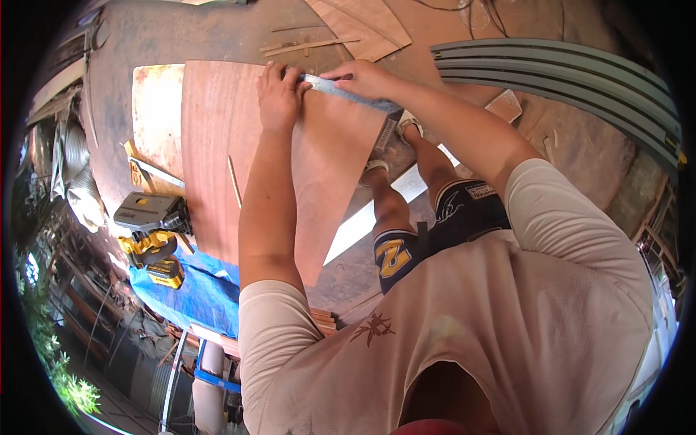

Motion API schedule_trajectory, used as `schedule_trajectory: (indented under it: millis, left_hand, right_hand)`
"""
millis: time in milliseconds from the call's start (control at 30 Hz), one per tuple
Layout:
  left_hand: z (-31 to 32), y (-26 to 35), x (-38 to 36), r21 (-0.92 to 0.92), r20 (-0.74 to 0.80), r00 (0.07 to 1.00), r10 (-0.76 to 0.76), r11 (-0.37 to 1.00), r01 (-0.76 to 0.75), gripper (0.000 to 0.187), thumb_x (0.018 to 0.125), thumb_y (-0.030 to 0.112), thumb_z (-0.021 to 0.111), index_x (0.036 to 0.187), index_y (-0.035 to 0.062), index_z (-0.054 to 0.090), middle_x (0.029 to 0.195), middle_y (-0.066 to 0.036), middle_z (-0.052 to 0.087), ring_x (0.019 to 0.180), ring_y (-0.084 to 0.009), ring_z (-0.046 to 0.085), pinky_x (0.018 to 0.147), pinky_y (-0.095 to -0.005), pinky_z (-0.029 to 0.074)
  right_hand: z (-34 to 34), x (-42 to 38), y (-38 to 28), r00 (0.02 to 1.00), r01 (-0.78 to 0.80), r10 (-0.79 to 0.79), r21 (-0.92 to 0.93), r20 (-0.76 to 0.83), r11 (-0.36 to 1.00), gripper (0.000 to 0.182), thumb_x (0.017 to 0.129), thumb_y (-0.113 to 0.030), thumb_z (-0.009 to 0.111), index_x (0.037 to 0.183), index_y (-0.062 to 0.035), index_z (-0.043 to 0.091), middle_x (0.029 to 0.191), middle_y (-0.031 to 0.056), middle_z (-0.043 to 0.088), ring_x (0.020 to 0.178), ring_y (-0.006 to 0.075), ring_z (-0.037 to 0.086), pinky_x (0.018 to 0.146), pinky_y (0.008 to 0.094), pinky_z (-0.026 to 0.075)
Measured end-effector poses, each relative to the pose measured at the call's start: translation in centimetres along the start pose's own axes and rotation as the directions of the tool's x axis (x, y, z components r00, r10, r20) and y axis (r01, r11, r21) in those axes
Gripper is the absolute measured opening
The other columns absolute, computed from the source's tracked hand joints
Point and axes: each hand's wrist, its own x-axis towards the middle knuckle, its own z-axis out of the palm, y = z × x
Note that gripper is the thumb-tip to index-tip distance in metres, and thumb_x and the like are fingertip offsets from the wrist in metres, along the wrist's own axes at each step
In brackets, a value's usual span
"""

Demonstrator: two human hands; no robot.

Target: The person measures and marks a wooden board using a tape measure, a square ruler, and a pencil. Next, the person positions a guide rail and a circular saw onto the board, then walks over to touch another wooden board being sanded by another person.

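A large reddish-brown plywood sheet [225, 145] lies in front of me. Across its far right edge runs a metal square [337, 88], its silver blade on the wood and its dark stock at the right side. My left hand [279, 98] is at the blade's left end, thumb and fingers closed there against the sheet's edge. Just above the blade is my right hand [366, 78], fingers pinched near the blade; what they hold, if anything, is too small to make out. A thin wooden stick [234, 181] lies on the sheet.
Yellow-and-black power tool [148, 246], battery [165, 272] and grey case [148, 210] sit at left by a blue tarp [192, 290]. Grey metal channels [551, 65] lie at upper right. Plywood offcuts [362, 29] and thin strips [304, 47] are on the floor beyond.
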Motion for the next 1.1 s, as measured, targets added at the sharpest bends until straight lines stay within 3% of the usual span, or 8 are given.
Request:
schedule_trajectory:
  millis: [133, 200, 500, 633, 700, 833, 933, 1100]
  left_hand:
    - [0.1, 0.0, 0.3, -0.01, 0.0, 1.0, -0.009, 1.0, 0.009, 0.033, 0.078, 0.033, 0.07, 0.107, 0.0199, 0.064, 0.124, -0.009, 0.054, 0.129, -0.0335, 0.039, 0.103, -0.0577, 0.031]
    - [0.0, 0.0, 0.5, -0.021, 0.013, 1.0, -0.021, 1.0, 0.021, 0.031, 0.078, 0.033, 0.07, 0.106, 0.0195, 0.064, 0.123, -0.009, 0.054, 0.129, -0.0338, 0.039, 0.103, -0.0578, 0.032]
    - [-0.2, 0.2, 0.3, -0.014, -0.017, 1.0, 0.003, 1.0, -0.003, 0.03, 0.077, 0.034, 0.071, 0.101, 0.018, 0.064, 0.12, -0.009, 0.054, 0.127, -0.0351, 0.041, 0.101, -0.0581, 0.035]
    - [-0.5, 0.4, 0.4, -0.028, -0.023, 1.0, -0.007, 1.0, 0.007, 0.03, 0.076, 0.033, 0.072, 0.1, 0.0176, 0.064, 0.12, -0.01, 0.054, 0.127, -0.0353, 0.04, 0.101, -0.0581, 0.035]
    - [-0.5, 0.5, 0.3, -0.04, -0.011, 1.0, -0.021, 0.999, 0.021, 0.03, 0.075, 0.032, 0.073, 0.1, 0.0174, 0.064, 0.12, -0.01, 0.054, 0.128, -0.0354, 0.04, 0.101, -0.0582, 0.035]
    - [-0.6, 0.6, 0.3, -0.05, -0.039, 0.999, -0.021, 0.999, 0.019, 0.03, 0.074, 0.031, 0.074, 0.099, 0.0178, 0.065, 0.121, -0.011, 0.053, 0.127, -0.0353, 0.041, 0.1, -0.0593, 0.034]
    - [-1.0, 1.3, 0.1, 0.004, -0.048, 0.999, -0.026, 1.0, 0.026, 0.034, 0.073, 0.028, 0.076, 0.102, 0.0137, 0.064, 0.122, -0.013, 0.053, 0.122, -0.0368, 0.044, 0.099, -0.0432, 0.041]
    - [-0.5, 4.0, -0.8, -0.122, -0.193, 0.922, -0.336, 0.94, 0.317, 0.038, 0.073, 0.021, 0.077, 0.105, 0.0067, 0.061, 0.127, -0.014, 0.05, 0.12, -0.0355, 0.045, 0.095, -0.0429, 0.045]
  right_hand:
    - [0.5, -0.9, 0.2, 0.996, -0.089, 0.089, 0.068, 0.003, 0.994, 0.039, 0.085, -0.016, 0.064, 0.123, -0.0216, 0.063, 0.112, 0.0116, 0.067, 0.092, 0.0228, 0.065, 0.083, 0.0317, 0.049]
    - [1.2, -1.2, 1.3, 0.997, -0.054, 0.062, 0.174, -0.044, 0.983, 0.039, 0.088, -0.011, 0.062, 0.127, -0.0158, 0.06, 0.1, 0.0046, 0.069, 0.086, 0.0095, 0.061, 0.077, 0.0247, 0.048]
    - [1.2, -3.3, 2.0, 0.986, -0.138, 0.157, 0.263, -0.053, 0.955, 0.037, 0.087, -0.014, 0.063, 0.124, -0.0136, 0.062, 0.105, 0.0088, 0.07, 0.09, 0.0138, 0.064, 0.08, 0.0281, 0.049]
    - [1.7, -1.0, 0.3, 0.986, 0.055, -0.005, 0.296, -0.169, 0.954, 0.033, 0.086, -0.015, 0.064, 0.119, -0.014, 0.065, 0.1, 0.0097, 0.071, 0.085, 0.0153, 0.065, 0.076, 0.0287, 0.05]
    - [1.4, -0.3, -0.9, 0.976, -0.174, 0.197, 0.207, -0.095, 0.963, 0.029, 0.086, -0.016, 0.065, 0.114, -0.0143, 0.067, 0.097, 0.0114, 0.07, 0.082, 0.0178, 0.065, 0.073, 0.0294, 0.05]
    - [1.9, 0.2, 0.0, 0.981, -0.035, 0.06, 0.134, -0.185, 0.99, 0.027, 0.085, -0.017, 0.066, 0.111, -0.0139, 0.068, 0.093, 0.0125, 0.069, 0.082, 0.0199, 0.065, 0.072, 0.03, 0.05]
    - [2.0, 0.6, 0.0, 0.986, -0.061, 0.085, 0.163, -0.147, 0.985, 0.025, 0.085, -0.016, 0.066, 0.109, -0.012, 0.068, 0.091, 0.0113, 0.069, 0.081, 0.0195, 0.064, 0.072, 0.0304, 0.05]
    - [2.3, 0.9, -0.5, 0.983, -0.075, 0.102, 0.176, -0.154, 0.982, 0.022, 0.085, -0.013, 0.066, 0.105, -0.0064, 0.068, 0.089, 0.0097, 0.069, 0.08, 0.0179, 0.064, 0.073, 0.0315, 0.05]
